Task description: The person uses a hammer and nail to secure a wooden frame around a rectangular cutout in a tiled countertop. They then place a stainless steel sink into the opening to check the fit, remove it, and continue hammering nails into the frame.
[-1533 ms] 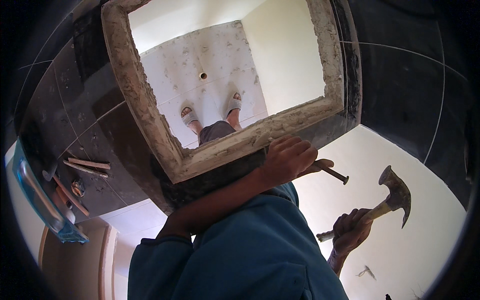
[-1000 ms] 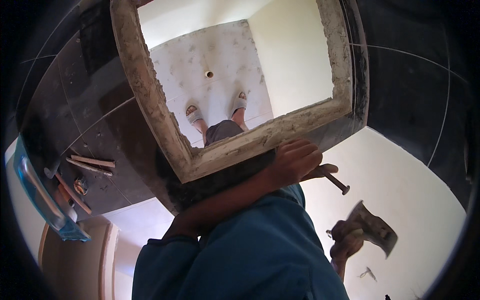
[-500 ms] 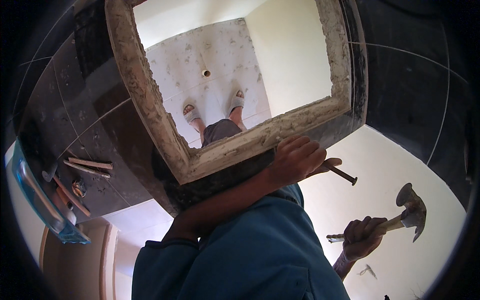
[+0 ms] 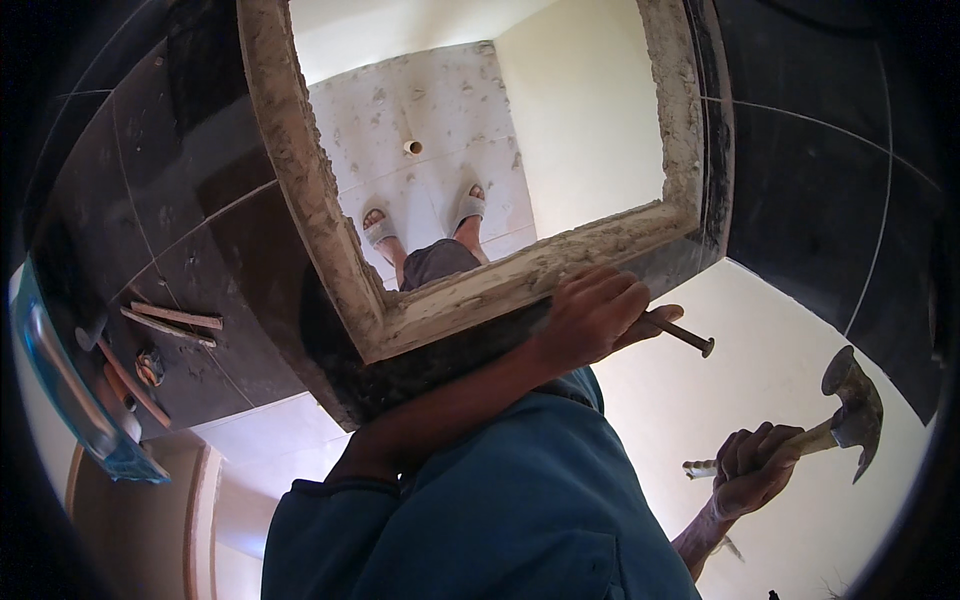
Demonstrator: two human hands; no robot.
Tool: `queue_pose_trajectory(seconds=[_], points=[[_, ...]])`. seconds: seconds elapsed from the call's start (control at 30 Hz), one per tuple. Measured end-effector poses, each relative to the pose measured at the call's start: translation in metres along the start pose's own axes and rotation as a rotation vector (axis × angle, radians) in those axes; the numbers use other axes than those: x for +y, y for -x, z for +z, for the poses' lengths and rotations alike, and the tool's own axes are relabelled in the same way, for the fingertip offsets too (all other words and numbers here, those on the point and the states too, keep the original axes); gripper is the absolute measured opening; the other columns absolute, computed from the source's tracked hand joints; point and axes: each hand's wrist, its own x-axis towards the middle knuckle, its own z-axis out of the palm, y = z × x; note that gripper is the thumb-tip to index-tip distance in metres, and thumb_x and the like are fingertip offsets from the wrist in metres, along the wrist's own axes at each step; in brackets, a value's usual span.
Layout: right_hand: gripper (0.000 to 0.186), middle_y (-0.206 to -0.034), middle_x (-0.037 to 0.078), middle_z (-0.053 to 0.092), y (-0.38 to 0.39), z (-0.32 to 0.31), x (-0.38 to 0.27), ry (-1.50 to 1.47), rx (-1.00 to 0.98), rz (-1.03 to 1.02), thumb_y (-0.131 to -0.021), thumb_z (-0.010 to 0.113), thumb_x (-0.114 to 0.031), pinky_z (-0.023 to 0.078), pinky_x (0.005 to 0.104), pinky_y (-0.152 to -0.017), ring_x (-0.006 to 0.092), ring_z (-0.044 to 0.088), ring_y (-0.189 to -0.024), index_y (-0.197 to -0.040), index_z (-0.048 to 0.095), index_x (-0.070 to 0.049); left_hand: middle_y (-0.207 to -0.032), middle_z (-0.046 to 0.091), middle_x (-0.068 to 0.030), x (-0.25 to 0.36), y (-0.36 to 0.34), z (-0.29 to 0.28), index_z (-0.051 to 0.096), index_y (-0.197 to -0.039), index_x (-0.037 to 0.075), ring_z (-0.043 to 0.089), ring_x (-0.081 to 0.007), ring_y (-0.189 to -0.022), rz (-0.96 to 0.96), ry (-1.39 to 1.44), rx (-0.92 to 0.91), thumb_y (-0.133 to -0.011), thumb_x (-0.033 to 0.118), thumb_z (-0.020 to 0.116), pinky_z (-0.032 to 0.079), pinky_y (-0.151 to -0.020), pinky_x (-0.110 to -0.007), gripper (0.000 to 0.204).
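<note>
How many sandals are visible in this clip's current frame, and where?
2: the left sandal and the right sandal, both worn and seen through the rough-rimmed opening.

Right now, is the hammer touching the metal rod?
Apart. The head view shows a wide gap between the head of the hammer and the near end of the metal rod.

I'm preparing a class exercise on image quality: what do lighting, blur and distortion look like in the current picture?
Head view: the dark tiles at right have bowed edges, and the corners fall to black; head view: the pale surface behind the right hand is bright, those tiles far dimmer; head view: the hammer and metal rod show no strong motion blur.
</note>
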Motion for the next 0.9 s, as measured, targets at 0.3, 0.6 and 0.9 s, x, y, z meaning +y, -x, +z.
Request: queue_pose_trajectory(seconds=[0.3,0.6,0.9], points=[[0.042,-0.054,-0.005,0.023,0.011,0.003,0.002,-0.085,0.117,0.151,-0.109,0.040,-0.043,0.016,0.0217,-0.028,0.0038,0.013,-0.036,-0.079,0.035,-0.015,-0.061,0.053,0.0004,0.008,0.007,0.019,0.052,-0.066,0.014,0.057,-0.0156,-0.057,0.059,-0.133,-0.061,-0.082,0.038,0.084,0.047,-0.054,-0.034,0.042],[0.041,-0.056,-0.002,0.033,0.019,-0.011,0.002,0.000,-0.002,0.027,-0.108,0.044,-0.043,0.023,0.0209,-0.030,0.0044,0.024,-0.037,-0.088,0.042,-0.007,-0.055,0.050,-0.0012,0.006,-0.004,0.011,0.050,-0.065,0.012,0.054,-0.0180,-0.047,-0.022,0.020,-0.045,-0.088,0.023,0.078,0.045,-0.047,-0.035,0.037],[0.033,-0.057,-0.002,0.039,0.039,-0.022,0.015,0.577,-0.239,0.047,-0.108,0.041,-0.035,0.027,0.0277,-0.041,0.0088,0.032,-0.045,-0.091,0.050,-0.008,-0.052,0.047,-0.0025,0.000,-0.001,-0.001,0.047,-0.066,0.010,0.051,-0.0176,-0.041,-0.022,0.180,-0.035,-0.092,0.007,0.068,0.042,-0.043,-0.036,0.033]])
